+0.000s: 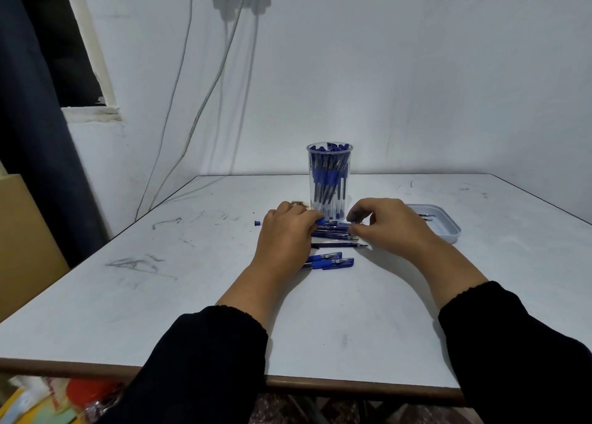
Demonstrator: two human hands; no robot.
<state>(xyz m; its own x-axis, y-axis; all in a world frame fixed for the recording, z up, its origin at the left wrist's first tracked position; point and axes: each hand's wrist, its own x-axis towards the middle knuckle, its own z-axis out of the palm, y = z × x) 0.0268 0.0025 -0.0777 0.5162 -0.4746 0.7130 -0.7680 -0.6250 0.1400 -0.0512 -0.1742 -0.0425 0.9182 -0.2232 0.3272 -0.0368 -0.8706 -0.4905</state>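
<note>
1. Head view: the left hand, fingers curled, pinches the blue end of a pen.
2. The right hand, fingers likewise curled, pinches the same pen's other end between thumb and forefinger.
3. This pen lies level atop the loose pens on the tabletop, just before a clear cup of pens.
4. Two capped pens lie nearer the person; a tray sits at right.
</note>
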